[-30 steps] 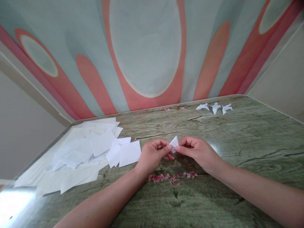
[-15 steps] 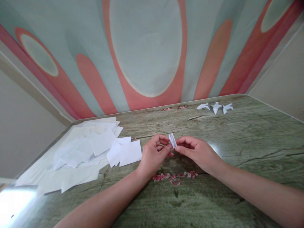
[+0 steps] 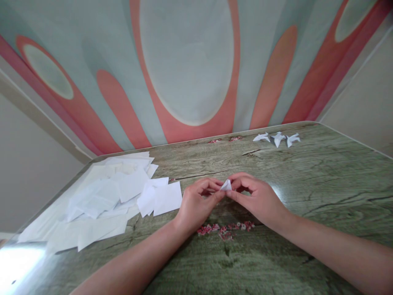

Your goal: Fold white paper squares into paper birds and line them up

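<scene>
A small folded piece of white paper [image 3: 226, 185] is held above the table's middle, its visible part shaped like a little triangle. My left hand [image 3: 201, 200] pinches its left side between thumb and fingers. On the other side, my right hand [image 3: 256, 196] grips the paper the same way, fingertips almost meeting those of the left. Fingers cover the paper's lower part and edges. Three folded white paper birds [image 3: 277, 139] lie in a row at the far right of the table.
Loose white paper sheets [image 3: 101, 229] spread over the table's left side, with smaller square pieces [image 3: 168, 198] close to my left forearm. The wood-patterned table [image 3: 322, 184] has printed pink flowers. A patterned red and grey-green wall [image 3: 187, 61] rises behind its far edge.
The folded paper stood upright with its layers showing; now it is turned and shows a triangular face. Both hands have drawn closer together around it.
</scene>
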### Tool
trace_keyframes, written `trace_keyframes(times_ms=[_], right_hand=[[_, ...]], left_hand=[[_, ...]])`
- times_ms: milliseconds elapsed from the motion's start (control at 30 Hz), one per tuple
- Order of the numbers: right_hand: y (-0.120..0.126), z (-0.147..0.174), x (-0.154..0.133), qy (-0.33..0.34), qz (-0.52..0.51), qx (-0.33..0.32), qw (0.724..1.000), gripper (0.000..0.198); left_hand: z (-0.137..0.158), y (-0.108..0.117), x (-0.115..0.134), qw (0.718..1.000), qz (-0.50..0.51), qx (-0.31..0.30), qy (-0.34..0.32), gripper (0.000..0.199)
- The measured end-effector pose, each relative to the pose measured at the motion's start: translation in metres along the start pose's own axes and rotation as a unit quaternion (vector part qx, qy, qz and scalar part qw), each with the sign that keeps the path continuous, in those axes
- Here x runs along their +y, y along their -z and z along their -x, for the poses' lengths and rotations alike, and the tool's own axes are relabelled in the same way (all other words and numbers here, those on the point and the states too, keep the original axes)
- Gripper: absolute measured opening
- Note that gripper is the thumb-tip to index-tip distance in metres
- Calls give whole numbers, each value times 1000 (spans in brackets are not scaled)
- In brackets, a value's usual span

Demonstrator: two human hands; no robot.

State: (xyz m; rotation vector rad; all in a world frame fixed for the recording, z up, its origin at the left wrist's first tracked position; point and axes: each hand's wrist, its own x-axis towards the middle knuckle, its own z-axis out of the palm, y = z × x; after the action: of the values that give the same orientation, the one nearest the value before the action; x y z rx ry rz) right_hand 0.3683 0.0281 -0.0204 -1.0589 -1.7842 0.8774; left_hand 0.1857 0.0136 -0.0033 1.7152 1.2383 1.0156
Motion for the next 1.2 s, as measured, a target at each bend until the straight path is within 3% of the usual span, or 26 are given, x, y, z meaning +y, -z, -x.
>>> trace_keyframes(times_ms=[167, 300, 533, 667, 833, 933, 1200], right_hand=[[1, 3, -3, 67, 20, 17, 997, 4], [3, 5, -2, 116, 54, 23, 992, 8], [5, 6, -7, 129, 46, 19, 990, 3], [4, 4, -10, 39, -1, 7, 999, 7], [-1, 4, -5, -86, -98, -20, 991, 9], [-3, 3, -1, -77, -114, -1, 990, 13], [-1, 0, 1, -50, -83, -8, 995, 20]], left_hand=[[4, 5, 7, 984, -88, -14, -156, 11], [8, 6, 6, 975, -109, -20, -190, 11], [7, 5, 5, 990, -73, 17, -118, 11], [5, 0, 3, 999, 20, 9, -31, 15], [1, -5, -3, 988, 148, 12, 40, 17], [-2, -6, -5, 976, 207, -6, 63, 27], [-2, -4, -2, 973, 222, -1, 58, 33]])
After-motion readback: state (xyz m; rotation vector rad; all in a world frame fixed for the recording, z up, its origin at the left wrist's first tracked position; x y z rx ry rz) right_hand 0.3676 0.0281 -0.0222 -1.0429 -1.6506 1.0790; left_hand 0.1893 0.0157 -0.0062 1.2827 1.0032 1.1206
